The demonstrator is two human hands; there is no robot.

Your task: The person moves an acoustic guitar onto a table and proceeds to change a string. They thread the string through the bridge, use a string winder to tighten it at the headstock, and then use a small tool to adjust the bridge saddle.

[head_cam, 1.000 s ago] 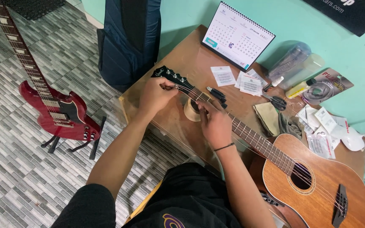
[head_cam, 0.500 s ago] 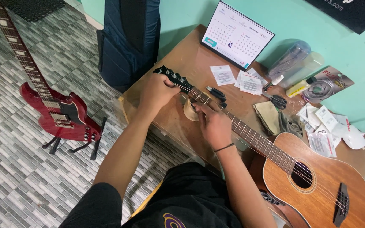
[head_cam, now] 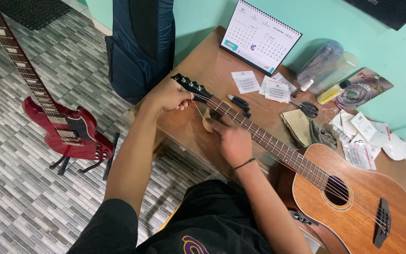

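L hand (head_cam: 169, 95) sits at the headstock (head_cam: 190, 85) of the acoustic guitar (head_cam: 306, 174), fingers curled tight, pinching at the tuner side; exact peg hidden under the fingers. Vs. a sec ago it looks barely shifted, same grip, same spot, so the work at the tuners goes on, prob. turning a peg. R hand (head_cam: 233, 141) lies on the neck just below the nut, fingers pressed together onto the strings; thin wristband on that wrist. It has slid a touch toward the body since the earlier views.

Guitar lies diagonal on the brown wooden table (head_cam: 212, 61), headstock toward the wall side, body at lower right over the person's lap.

Outward: small black tool (head_cam: 238, 102) just beside the neck. Two white paper slips (head_cam: 246, 81) w/ printed text above it, flat on the table. White desk calendar (head_cam: 260, 37) stands tilted against the teal wall. Yellow small bottle (head_cam: 330, 92) near a clear plastic bag. Olive cloth (head_cam: 298, 128) beside the neck. Cluster of small white packets (head_cam: 363, 127) w/ red print at the right edge, some clear sachets under. Red electric guitar (head_cam: 66, 131) on a floor stand, well apart.
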